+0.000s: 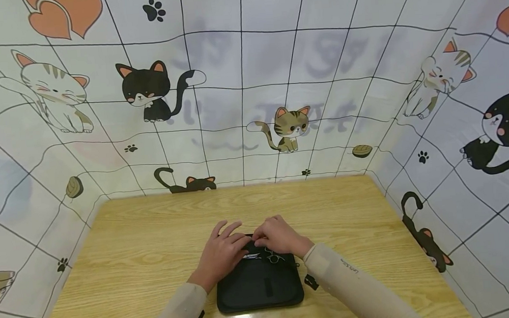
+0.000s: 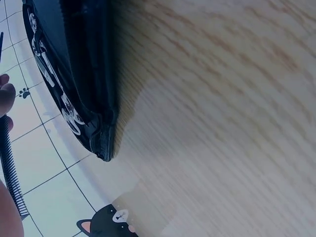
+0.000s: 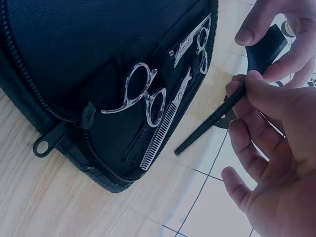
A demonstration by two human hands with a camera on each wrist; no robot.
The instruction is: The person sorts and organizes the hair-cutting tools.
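Both hands meet over the far edge of an open black zip case (image 1: 246, 290) on the table. My right hand (image 1: 279, 236) pinches a slim black comb (image 3: 202, 129) between thumb and fingers, its other fingers loosely bent. From the far side my left hand (image 1: 223, 255) holds the broad black end (image 3: 269, 49) between thumb and fingers. Fine teeth of the comb (image 2: 12, 173) show in the left wrist view. Inside the case, bands hold silver scissors (image 3: 146, 95) and thinning shears, whose toothed blade (image 3: 160, 138) points toward the near corner.
A zip pull (image 3: 47, 143) hangs off the case's corner. The wooden table (image 1: 153, 225) runs back to a cat-print cloth wall (image 1: 228, 106), with similar walls on the left and right. A small black item (image 1: 311, 281) lies beside the right sleeve.
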